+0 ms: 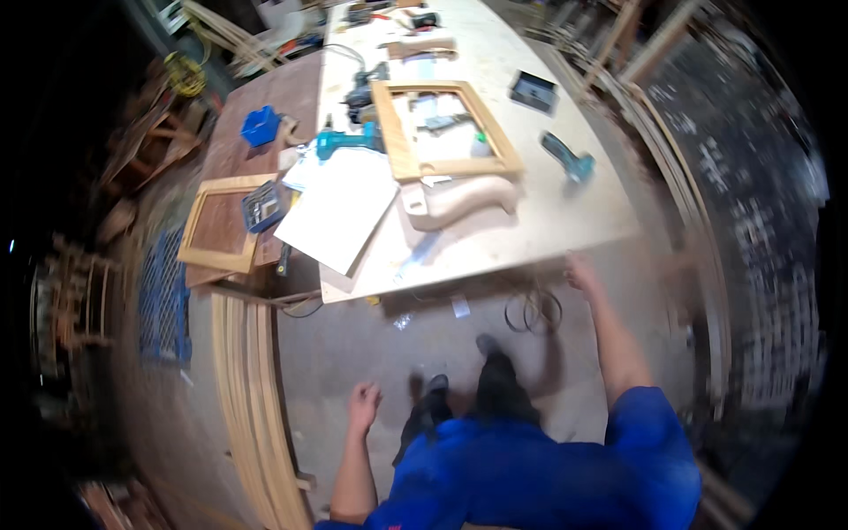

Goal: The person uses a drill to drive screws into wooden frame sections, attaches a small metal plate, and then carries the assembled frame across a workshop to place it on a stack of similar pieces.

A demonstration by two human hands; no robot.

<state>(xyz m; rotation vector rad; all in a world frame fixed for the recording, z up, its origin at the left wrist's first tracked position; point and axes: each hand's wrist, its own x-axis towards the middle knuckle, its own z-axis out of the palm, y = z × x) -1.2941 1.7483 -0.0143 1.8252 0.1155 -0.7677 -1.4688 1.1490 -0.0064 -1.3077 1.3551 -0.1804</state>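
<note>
My left hand (364, 406) hangs low over the floor beside my leg, its fingers curled in, with nothing visible in them. My right hand (580, 272) is just off the near edge of the workbench (565, 225), somewhat blurred, fingers loosely apart and nothing seen in them. On the bench near that edge lies a curved, pale wooden piece (464, 203). Behind it rests a wooden frame (514, 159). A teal cordless power tool (570, 159) lies at the right, and a teal drill (349, 140) lies left of the frame. A white board (340, 208) overhangs the bench's left side.
On the lower brown table (231, 132) are a blue bin (261, 126), another wooden frame (199, 221) and a box of small hardware (261, 207). Long planks (247, 397) stand at my left. A dark open box (533, 92) sits on the bench; a coiled cable (533, 313) lies below.
</note>
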